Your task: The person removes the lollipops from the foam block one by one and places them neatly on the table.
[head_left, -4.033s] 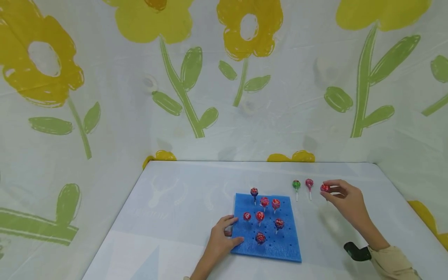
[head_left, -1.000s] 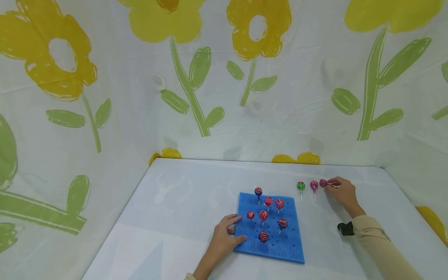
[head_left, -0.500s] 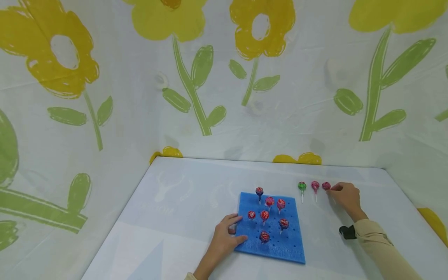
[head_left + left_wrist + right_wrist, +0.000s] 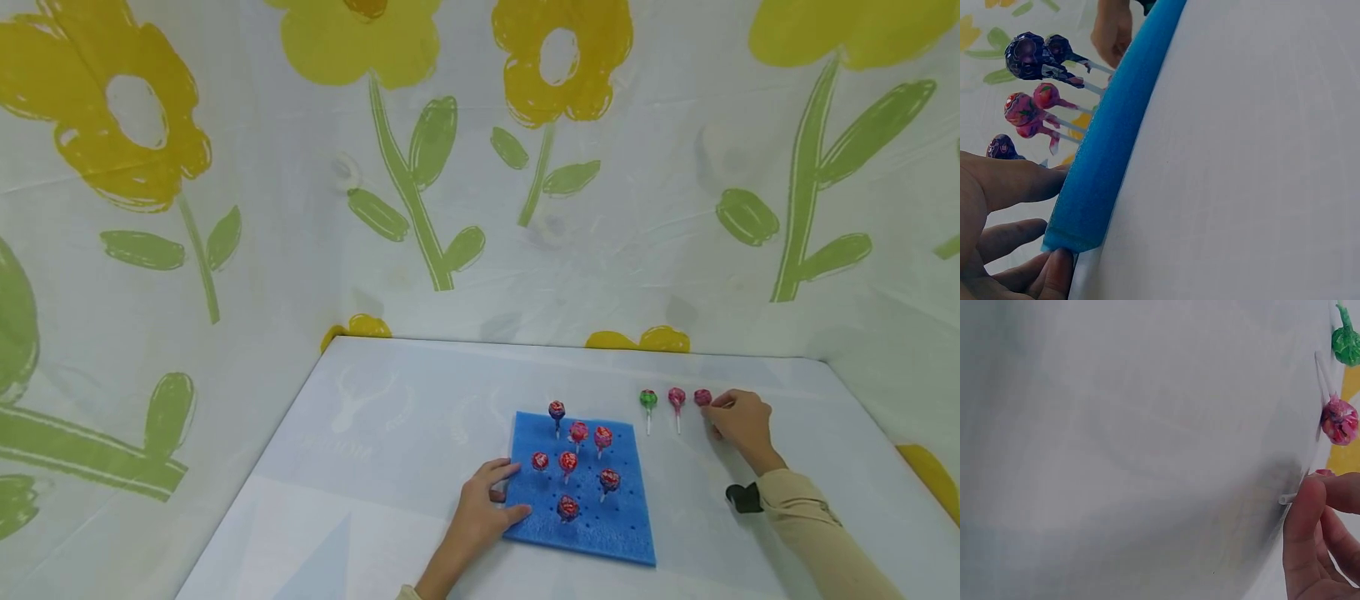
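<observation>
My left hand (image 4: 480, 510) holds the left edge of a blue foam board (image 4: 622, 537), the thumb over its top face. Several wrapped lollipops, among them a red one (image 4: 567, 462), stand with their sticks in the board. My right hand (image 4: 744, 425) pinches the white stick (image 4: 1287, 499) of a pink-red lollipop (image 4: 702, 397) low at the table's surface; its wrapped head pokes out past the fingertips. In the right wrist view the hand hides most of that head. To its left lie a pink lollipop (image 4: 677, 398) and a green lollipop (image 4: 648, 400), in a row.
Small holes dot the foam board between the lollipops. The white table (image 4: 360, 467) runs back to a fabric wall (image 4: 645, 275) with yellow flowers. A black strap-like piece (image 4: 744, 498) hangs at the right sleeve's cuff (image 4: 787, 492).
Four seconds ago my right hand had the pink-red lollipop above the table by its head; now it pinches the stick, with the lollipop lowered beside the pink one. The left hand stays on the board.
</observation>
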`<state>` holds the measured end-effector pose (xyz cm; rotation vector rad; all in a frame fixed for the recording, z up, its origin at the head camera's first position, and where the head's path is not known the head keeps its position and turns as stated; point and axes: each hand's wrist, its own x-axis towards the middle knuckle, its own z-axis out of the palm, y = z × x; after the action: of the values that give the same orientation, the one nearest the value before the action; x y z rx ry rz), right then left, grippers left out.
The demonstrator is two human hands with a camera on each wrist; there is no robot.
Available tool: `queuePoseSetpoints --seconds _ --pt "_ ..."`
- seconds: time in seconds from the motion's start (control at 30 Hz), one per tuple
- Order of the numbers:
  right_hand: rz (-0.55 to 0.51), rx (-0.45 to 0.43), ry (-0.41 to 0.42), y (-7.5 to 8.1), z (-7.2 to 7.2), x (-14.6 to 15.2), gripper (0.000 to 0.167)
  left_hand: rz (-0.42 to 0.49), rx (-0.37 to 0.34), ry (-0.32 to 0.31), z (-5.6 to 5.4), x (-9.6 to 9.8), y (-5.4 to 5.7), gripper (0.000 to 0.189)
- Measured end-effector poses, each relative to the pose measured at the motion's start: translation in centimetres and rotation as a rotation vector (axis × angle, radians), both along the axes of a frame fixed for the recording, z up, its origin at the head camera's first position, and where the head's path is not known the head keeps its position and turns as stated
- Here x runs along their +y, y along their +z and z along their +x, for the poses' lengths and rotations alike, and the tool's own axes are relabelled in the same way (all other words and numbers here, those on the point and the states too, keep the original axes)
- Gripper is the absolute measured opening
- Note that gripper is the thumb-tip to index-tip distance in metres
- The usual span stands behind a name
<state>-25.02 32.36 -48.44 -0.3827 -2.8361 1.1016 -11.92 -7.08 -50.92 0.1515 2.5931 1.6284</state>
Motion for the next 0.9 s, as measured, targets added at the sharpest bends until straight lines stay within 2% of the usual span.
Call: queuePoseSetpoints --seconds 0.43,0.9 --pt "0.016 -0.01 -0.036 0.2 0.2 -0.3 0.029 0.005 0.004 -0.007 0.0 0.0 -0.1 0.054" --pt "0.077 0.109 0.01 1.2 0.7 -0.3 0.029 -0.008 -0.009 0.004 0.1 0.1 0.3 0.053"
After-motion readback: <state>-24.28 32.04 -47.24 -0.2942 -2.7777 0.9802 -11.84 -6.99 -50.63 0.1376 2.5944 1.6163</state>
